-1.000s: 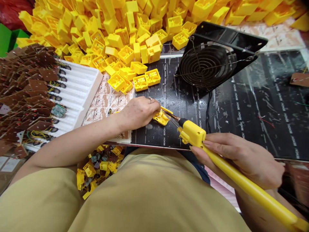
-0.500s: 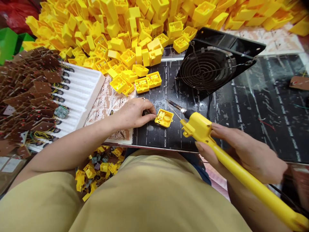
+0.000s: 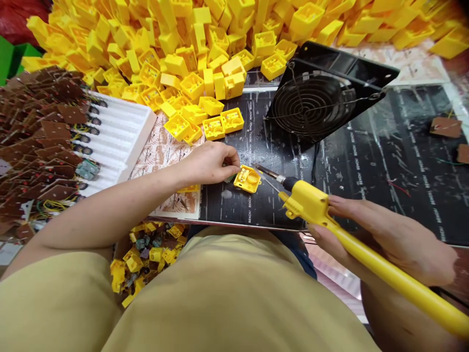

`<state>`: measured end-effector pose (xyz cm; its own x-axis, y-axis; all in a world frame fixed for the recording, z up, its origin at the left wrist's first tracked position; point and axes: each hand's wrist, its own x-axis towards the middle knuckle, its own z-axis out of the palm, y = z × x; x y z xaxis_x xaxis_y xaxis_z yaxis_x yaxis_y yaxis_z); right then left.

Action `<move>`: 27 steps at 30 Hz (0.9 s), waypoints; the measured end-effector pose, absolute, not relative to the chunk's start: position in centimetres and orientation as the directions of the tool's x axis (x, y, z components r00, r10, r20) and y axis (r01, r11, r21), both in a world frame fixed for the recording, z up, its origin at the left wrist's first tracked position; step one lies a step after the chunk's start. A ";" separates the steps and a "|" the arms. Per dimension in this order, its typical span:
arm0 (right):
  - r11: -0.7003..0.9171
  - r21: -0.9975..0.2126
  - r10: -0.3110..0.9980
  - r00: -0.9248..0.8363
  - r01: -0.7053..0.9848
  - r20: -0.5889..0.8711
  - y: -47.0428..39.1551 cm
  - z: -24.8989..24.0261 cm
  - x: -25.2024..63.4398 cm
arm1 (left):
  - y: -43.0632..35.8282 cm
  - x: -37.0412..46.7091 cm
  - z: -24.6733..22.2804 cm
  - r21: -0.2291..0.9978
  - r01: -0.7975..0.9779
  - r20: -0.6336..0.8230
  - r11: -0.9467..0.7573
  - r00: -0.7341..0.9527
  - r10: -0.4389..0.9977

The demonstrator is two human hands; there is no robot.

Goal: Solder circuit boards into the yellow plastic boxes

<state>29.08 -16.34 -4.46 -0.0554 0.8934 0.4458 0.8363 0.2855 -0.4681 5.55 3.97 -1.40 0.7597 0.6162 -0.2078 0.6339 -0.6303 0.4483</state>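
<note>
A small open yellow plastic case (image 3: 247,179) lies on the black bench mat, with a round grille and small metal contacts inside. My left hand (image 3: 210,164) is at its upper left corner, thumb and forefinger pinched together; whatever is between them is too small to make out. Something greenish shows under those fingers. In my right hand (image 3: 392,234) is a yellow soldering iron (image 3: 311,200) with a solder feed tube. Its tip points left, just above the case's upper right corner. I cannot tell whether tip and case touch.
Yellow cases (image 3: 176,68) are heaped along the back. A black fan (image 3: 311,98) stands behind the iron. Brown circuit boards (image 3: 40,142) crowd a white foam tray (image 3: 124,132) at left. More boards (image 3: 445,127) lie far right. Yellow parts (image 3: 134,259) sit below the bench edge.
My left fingers have risen from the case's left side to its upper corner. The soldering iron has shifted slightly right and down. A yellow part now shows beneath my left wrist.
</note>
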 end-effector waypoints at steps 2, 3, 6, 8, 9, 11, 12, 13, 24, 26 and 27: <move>0.336 -0.432 0.881 -0.117 0.837 0.459 -16.3 -4.4 29.2 | 4.2 5.6 -1.4 0.495 0.626 -0.226 -0.603 0.763 0.606; 0.368 -0.428 0.868 -0.141 0.826 0.476 -16.2 -4.2 29.2 | 4.4 5.6 -1.5 0.526 0.623 -0.241 -0.579 0.762 0.601; 0.428 -0.490 0.851 -0.157 0.759 0.501 -15.7 -3.3 28.8 | 4.7 5.5 -1.8 0.612 0.619 -0.282 -0.493 0.753 0.595; 0.436 -0.521 0.854 -0.155 0.734 0.497 -15.4 -3.0 28.5 | 4.9 5.4 -2.1 0.655 0.602 -0.283 -0.457 0.756 0.591; 0.433 -0.533 0.859 -0.155 0.727 0.488 -15.3 -2.8 28.4 | 4.9 5.3 -2.2 0.671 0.590 -0.278 -0.449 0.761 0.585; 0.420 -0.548 0.871 -0.153 0.723 0.466 -15.2 -2.8 28.4 | 4.9 5.3 -2.4 0.692 0.570 -0.269 -0.444 0.774 0.574; 0.421 -0.545 0.874 -0.163 0.725 0.457 -15.3 -2.8 28.4 | 5.0 5.3 -2.4 0.694 0.565 -0.266 -0.446 0.777 0.571; 0.422 -0.536 0.877 -0.179 0.731 0.446 -15.3 -2.8 28.4 | 5.0 5.3 -2.4 0.694 0.564 -0.264 -0.449 0.778 0.569; 0.605 -0.277 0.733 -0.386 0.747 0.560 -14.0 -1.3 28.0 | 4.8 6.0 -2.4 0.669 0.576 -0.262 -0.469 0.773 0.578; 0.601 -0.249 0.728 -0.392 0.759 0.563 -13.7 -1.0 27.9 | 4.9 5.9 -2.5 0.669 0.567 -0.255 -0.480 0.782 0.569; 0.602 -0.255 0.729 -0.391 0.756 0.561 -13.7 -0.8 28.0 | 4.9 5.9 -2.5 0.667 0.566 -0.253 -0.484 0.784 0.568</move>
